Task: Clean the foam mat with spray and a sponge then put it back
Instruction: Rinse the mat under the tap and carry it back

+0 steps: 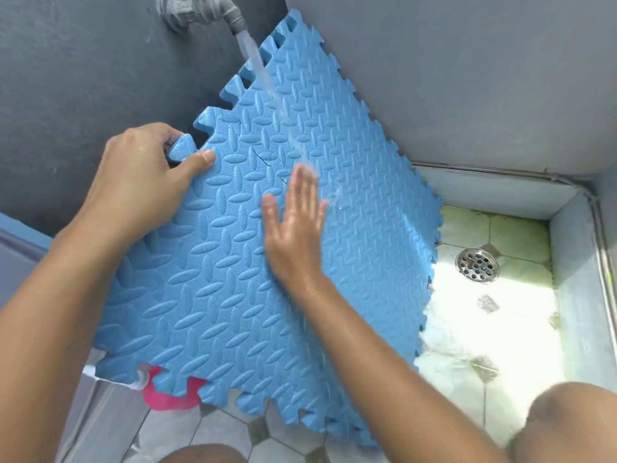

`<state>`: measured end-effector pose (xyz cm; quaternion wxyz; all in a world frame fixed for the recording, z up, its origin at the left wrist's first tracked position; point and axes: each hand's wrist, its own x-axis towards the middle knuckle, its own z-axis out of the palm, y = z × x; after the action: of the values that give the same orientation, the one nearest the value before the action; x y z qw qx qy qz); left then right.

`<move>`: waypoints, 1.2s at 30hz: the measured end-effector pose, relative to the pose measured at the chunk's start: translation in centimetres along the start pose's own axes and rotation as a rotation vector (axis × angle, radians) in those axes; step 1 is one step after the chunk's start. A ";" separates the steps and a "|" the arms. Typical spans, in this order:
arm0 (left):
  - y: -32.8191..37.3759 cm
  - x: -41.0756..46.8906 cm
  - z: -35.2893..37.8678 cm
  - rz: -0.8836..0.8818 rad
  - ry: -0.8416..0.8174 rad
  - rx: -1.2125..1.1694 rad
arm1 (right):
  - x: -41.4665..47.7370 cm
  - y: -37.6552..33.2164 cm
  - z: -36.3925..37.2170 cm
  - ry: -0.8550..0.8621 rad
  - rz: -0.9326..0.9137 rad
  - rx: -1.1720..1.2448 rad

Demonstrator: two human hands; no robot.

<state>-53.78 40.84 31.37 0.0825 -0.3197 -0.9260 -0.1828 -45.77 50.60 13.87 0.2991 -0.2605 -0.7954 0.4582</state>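
- Step in hand: rinsing. The foam mat [253, 235] is held tilted under the tap [213, 11], and the water stream [267, 81] lands on its textured face near the middle.
- Judged progress: no spray bottle or sponge appears in this view, so the scrubbing step is probably done; this cannot be confirmed from here.
- Mat position: raised off the tiled floor [484, 312], upper corner close to the grey wall [450, 78], lower edge hanging over the wet basin beside the drain [477, 265].
- Left hand [143, 182]: fingers curled round one interlocking tab on the mat's left edge, thumb pressed on the top face. It carries the mat's weight.
- Right hand [293, 228]: flat, fingers straight, palm on the mat face, fingertips in the stream. It holds nothing.
- Next move calls for: wiping the right hand down the face to clear residue, shifting the mat so that the stream reaches the unrinsed corners, then shutting the tap.
- A pink object [170, 392] shows below the mat's lower edge; it is too covered to identify.
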 end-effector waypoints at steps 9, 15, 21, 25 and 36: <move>-0.1 0.0 0.3 -0.010 0.001 -0.029 | -11.4 11.4 0.0 0.000 0.089 -0.104; 0.0 -0.1 0.3 0.002 0.004 -0.046 | -0.7 15.5 -8.5 0.188 0.641 0.151; -0.4 0.1 0.5 -0.030 -0.007 -0.071 | 14.6 -4.6 -13.8 0.027 0.098 0.494; -0.6 0.2 0.7 -0.043 -0.019 -0.090 | 19.4 -13.7 -13.7 -0.064 -0.070 0.538; -0.9 0.2 1.5 0.011 -0.035 -0.068 | 22.6 -15.6 -9.9 -0.064 -0.096 0.444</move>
<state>-54.56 40.89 29.84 0.0564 -0.3305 -0.9188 -0.2082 -56.37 64.90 37.02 0.3453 -0.1357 -0.6957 0.6151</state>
